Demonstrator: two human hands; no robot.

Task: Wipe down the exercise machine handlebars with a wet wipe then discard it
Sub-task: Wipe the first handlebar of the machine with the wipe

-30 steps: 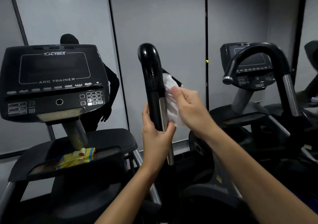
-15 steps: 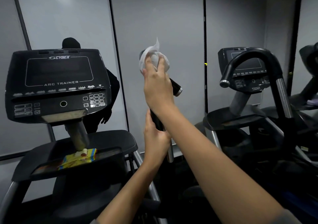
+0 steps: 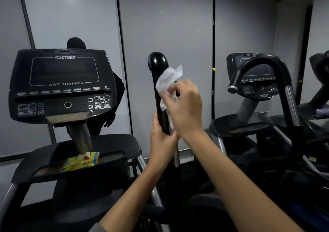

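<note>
From my feed, the black handlebar [image 3: 157,75] stands upright in the middle of the scene, its curved glossy top above both hands. My left hand [image 3: 162,142] is wrapped around the lower part of the bar, fingers closed on it, with the thumb lying up along the near side. My right hand [image 3: 185,107] sits just above and to the right of it, fingers curled and pinched on the white wet wipe [image 3: 169,79], which is pressed against the right side of the bar. The upper part of the wipe sticks out crumpled above the knuckles; a lower fold trails down between palm and bar (I cannot tell how much of it lies flat on the surface, since the hand covers that part). A silver metal strip [image 3: 176,153] runs down the bar below my left hand.

To the left is the console [image 3: 62,84] of the machine, marked CYBEX and ARC TRAINER, with a keypad at its lower right. Below it, on the near tray [image 3: 114,142], lies a yellow packet [image 3: 80,162]. To the far right stands a second machine [image 3: 258,75] with its own arched black handle. Grey wall panels [image 3: 165,18] fill the background.
</note>
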